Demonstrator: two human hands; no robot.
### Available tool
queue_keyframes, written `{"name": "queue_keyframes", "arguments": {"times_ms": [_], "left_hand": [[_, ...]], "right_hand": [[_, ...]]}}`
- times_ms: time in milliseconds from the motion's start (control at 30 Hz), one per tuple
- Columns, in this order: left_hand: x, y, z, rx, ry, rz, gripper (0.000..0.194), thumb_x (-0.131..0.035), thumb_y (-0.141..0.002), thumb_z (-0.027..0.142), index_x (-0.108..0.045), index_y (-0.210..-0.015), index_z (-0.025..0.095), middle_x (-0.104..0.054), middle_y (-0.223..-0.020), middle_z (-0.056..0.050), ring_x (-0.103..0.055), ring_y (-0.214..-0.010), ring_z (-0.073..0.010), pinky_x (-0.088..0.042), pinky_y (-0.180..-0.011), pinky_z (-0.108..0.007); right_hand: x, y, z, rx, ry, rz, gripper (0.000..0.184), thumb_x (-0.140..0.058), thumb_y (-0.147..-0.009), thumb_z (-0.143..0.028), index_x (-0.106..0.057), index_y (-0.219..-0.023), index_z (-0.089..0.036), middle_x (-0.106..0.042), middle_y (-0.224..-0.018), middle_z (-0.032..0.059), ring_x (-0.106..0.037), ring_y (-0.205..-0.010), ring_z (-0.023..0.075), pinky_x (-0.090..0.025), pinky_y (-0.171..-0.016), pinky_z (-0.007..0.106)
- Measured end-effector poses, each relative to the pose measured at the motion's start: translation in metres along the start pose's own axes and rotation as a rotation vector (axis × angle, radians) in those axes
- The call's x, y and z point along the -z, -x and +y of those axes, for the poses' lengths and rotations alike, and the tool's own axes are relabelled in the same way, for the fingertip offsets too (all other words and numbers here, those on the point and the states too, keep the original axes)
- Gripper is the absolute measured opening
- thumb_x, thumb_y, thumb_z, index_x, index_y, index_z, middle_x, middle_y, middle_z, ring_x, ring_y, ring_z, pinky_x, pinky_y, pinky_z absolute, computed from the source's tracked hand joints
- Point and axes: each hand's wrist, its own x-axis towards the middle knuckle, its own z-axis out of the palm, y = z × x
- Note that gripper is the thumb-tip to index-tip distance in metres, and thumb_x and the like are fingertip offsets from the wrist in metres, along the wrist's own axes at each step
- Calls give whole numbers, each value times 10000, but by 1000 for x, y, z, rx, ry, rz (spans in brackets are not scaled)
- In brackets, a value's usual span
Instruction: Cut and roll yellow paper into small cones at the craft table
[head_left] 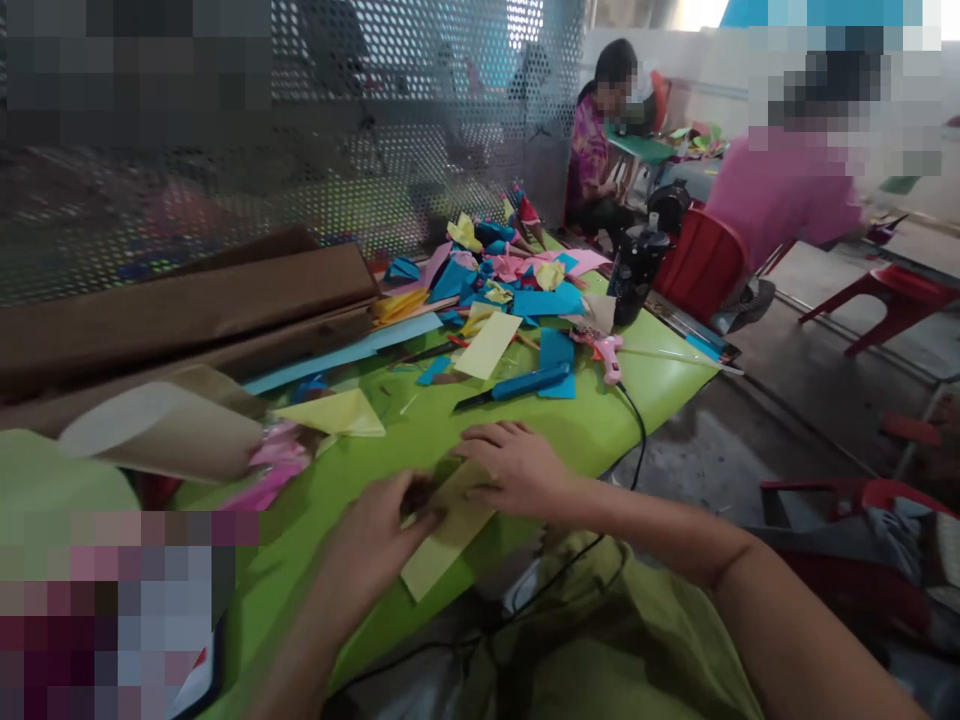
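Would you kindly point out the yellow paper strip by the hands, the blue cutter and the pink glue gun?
Yellow paper strip (451, 535): head view, middle of its uncovered surface.
Blue cutter (529, 382): head view, on its handle.
Pink glue gun (610, 350): head view, on its body.

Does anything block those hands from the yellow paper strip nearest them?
Nothing visible does: the left hand and right hand both touch the yellow paper strip. The blue cutter lies beyond them, not in between.
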Motion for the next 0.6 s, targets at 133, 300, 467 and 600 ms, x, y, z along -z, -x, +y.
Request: {"name": "queue_keyframes", "arguments": {"times_ms": [133,300,467,600], "left_hand": [[-4,3,-3,-3,156,-25,269,-515,-831,305,-599,-1068,211,-711,-1101,-88,-652,-1000,-286,-475,-858,-400],[13,-2,-2,27,161,235,208,-554,-851,265,-634,-1033,205,-717,-1013,-70,-655,-942,-254,-471,-834,-367],[38,-24,-1,1,259,470,187,-603,-854,194,-640,-1036,221,-720,-911,-28,-656,-853,-192,-465,-766,-298],[45,-43,0,-21,392,526,142,-626,-873,215,-642,-1014,217,-716,-899,-32,-648,-834,-181,-467,-747,-283]], "right_hand": [[-2,-30,-2,68,21,-72,638,-742,-812,-375,-494,-1388,-258,-533,-1442,88,-507,-1255,281,-389,-1015,418],[6,-57,-6,156,48,-285,603,-798,-747,-423,-590,-1265,-196,-641,-1216,102,-576,-1100,284,-431,-899,376],[9,-67,-6,37,160,-445,393,-769,-770,-395,-627,-1064,-176,-681,-905,76,-624,-822,255,-373,-652,315],[11,-73,-7,58,35,-609,94,-712,-809,-252,-630,-835,-215,-679,-786,16,-601,-698,189,-329,-592,289]]}}
